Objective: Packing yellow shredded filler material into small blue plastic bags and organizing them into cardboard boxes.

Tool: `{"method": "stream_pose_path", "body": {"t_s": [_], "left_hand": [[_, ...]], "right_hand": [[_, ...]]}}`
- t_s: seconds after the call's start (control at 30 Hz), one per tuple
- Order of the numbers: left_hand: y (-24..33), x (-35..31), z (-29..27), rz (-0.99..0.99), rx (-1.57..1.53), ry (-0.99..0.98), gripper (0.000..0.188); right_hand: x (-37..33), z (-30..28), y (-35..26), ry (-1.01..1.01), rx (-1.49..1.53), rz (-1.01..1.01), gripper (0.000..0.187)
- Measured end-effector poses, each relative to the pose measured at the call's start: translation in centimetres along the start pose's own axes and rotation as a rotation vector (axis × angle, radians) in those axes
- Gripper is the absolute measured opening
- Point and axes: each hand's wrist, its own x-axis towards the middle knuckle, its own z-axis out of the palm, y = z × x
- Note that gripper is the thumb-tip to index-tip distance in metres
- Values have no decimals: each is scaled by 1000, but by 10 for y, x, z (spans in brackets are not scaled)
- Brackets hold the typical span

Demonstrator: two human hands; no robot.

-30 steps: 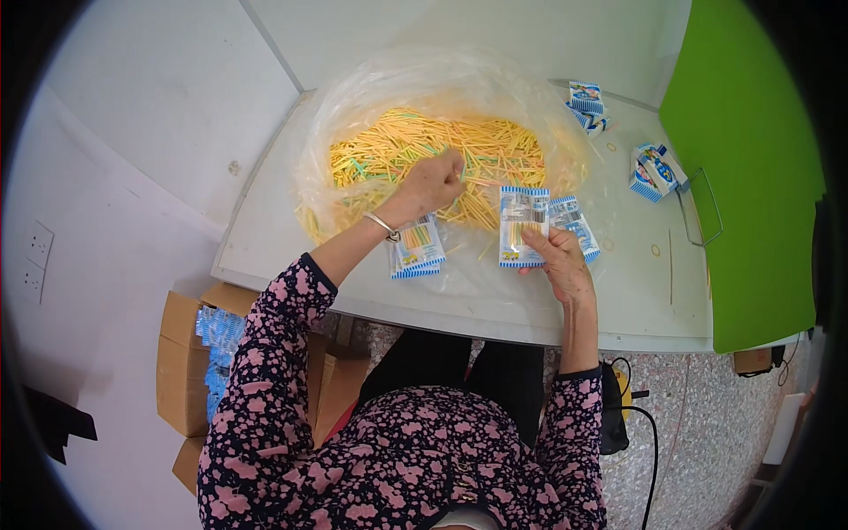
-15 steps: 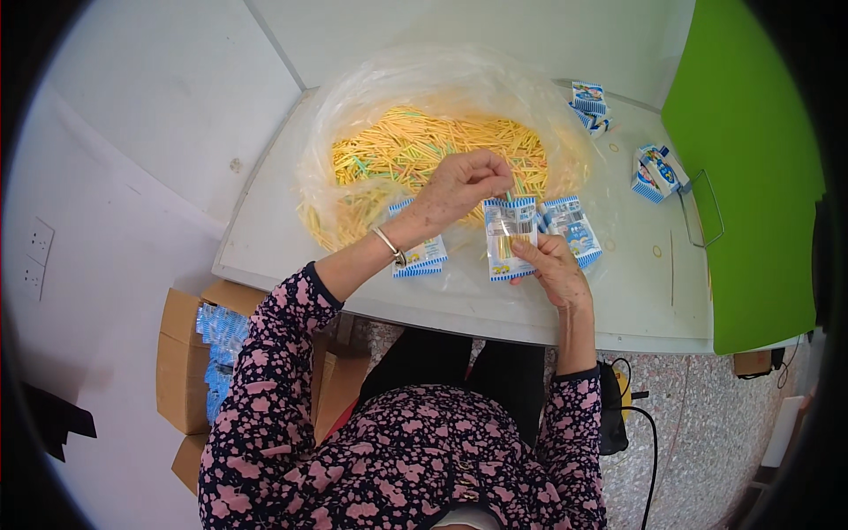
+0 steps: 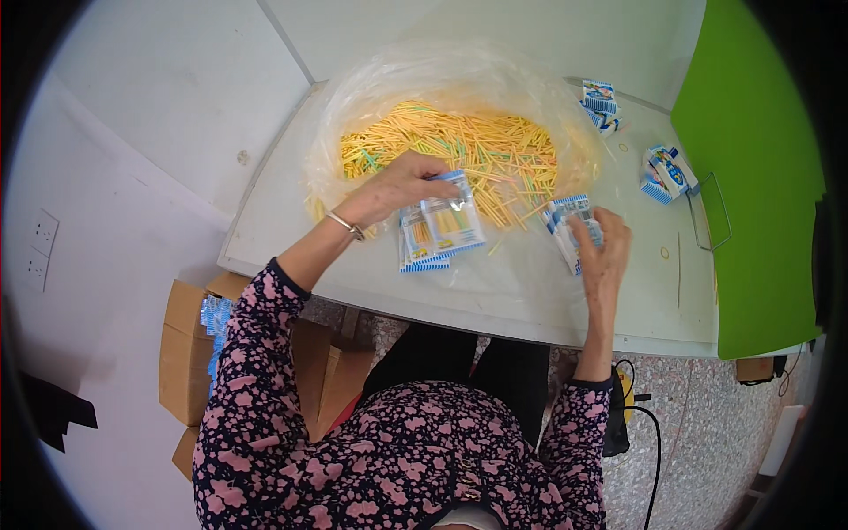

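Hands first, left to right: left hand (image 3: pixel 402 190) pinches the top edge of a filled packet (image 3: pixel 457 223) between thumb and fingers; thin sticks show through its clear window. Packet's long axis runs from the person toward the sticks, far end tipped a little left. It overlaps the lower packet (image 3: pixel 427 265), which lies just left of it on the counter (image 3: pixel 632 311); can't tell if the two touch. Right hand (image 3: pixel 608 252) is apart from the left, thumb and fingers spread, nothing clamped between them that I can see. Blue packet (image 3: pixel 563 215) sits directly under and left of those fingers, long axis also away from the person, far end leaning left; contact can't be told. Right hand is clearly the nearer one to it; left is across the gap. Surface and room, left to right: pale wall with sockets (image 3: pixel 38 252), cardboard box (image 3: pixel 184 362) below the counter edge with blue wrappers (image 3: pixel 213 320) in it, then the clear plastic bag (image 3: pixel 389 84) spread on the counter, holding loose yellow sticks (image 3: pixel 459 132) beyond both hands. Right of the bag: small packet pile (image 3: pixel 599 95) at the back, more packets (image 3: pixel 664 172) beside a wire stand (image 3: pixel 729 216), one thin brown stick (image 3: pixel 678 269) nearer the front, green panel (image 3: pixel 760 177) closing the right side, speckled floor (image 3: pixel 689 424) below.
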Motion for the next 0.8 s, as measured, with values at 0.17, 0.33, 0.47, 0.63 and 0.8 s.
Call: {"method": "stream_pose_path", "body": {"t_s": [0.17,0.33,0.47,0.63,0.8], "left_hand": [[-55,-9,3,106,359,128,23],[-46,-8,15,170,744,261,38],[-21,5,27,328,720,338,43],[23,29,63,528,321,297,38],[30,37,77,314,51,37,32]], "right_hand": [[-4,7,29,73,-528,92,33],[4,4,42,63,-435,114,24],[3,8,38,223,-372,-33,17],[2,12,-19,147,-159,-146,19],[-7,17,-29,-14,204,-29,25]]}}
